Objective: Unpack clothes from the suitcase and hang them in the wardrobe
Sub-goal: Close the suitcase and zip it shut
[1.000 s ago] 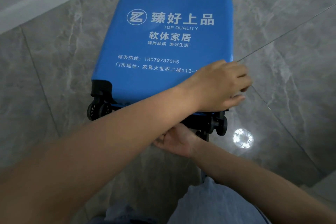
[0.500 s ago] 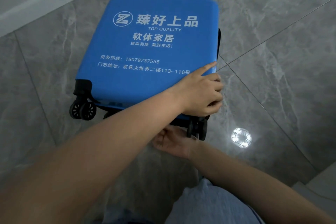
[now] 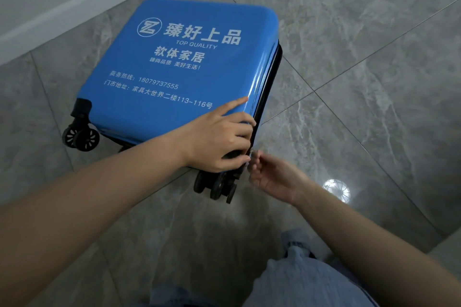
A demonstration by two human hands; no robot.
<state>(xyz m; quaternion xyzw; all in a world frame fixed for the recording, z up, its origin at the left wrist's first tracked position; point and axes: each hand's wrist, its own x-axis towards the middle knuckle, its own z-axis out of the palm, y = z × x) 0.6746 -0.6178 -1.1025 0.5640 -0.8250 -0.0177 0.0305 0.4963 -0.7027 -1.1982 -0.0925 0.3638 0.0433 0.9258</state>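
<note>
Left hand [image 3: 217,141] grips suitcase [image 3: 179,70] corner | right hand [image 3: 272,177] just beside

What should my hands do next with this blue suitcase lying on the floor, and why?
Probably run the zipper along the side seam. The suitcase lies flat and looks closed apart from a narrow dark gap along its right edge. Your left hand grips the near right corner, steadying it, while your right hand pinches something small at that seam, likely the zipper pull, though it is too small to be sure.
</note>
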